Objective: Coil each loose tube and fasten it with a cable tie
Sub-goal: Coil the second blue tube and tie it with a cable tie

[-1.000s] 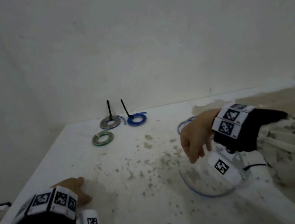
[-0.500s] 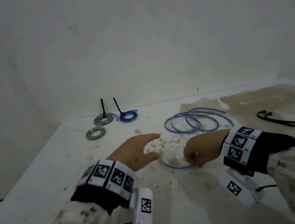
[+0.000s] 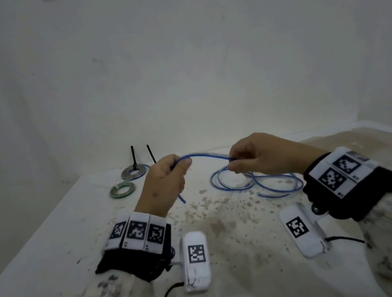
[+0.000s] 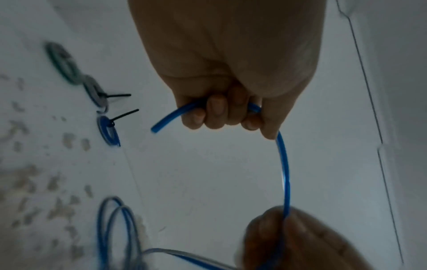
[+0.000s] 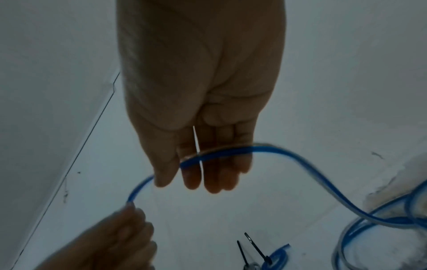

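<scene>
A loose blue tube arches between my two hands above the table. My left hand grips it near its free end, fingers curled round it; the short end hangs below the fist. My right hand pinches the tube between thumb and fingers a short way along. The rest of the tube lies in loose loops on the table under and beyond the right hand.
Three coiled tubes lie at the back left: a green one, a grey one and a blue one, two with upright black cable ties. The stained white table meets a wall behind.
Both hands have lifted off the table with the blue tube. The left hand, which was reaching open, now grips the tube's end; the right hand has slid along it.
</scene>
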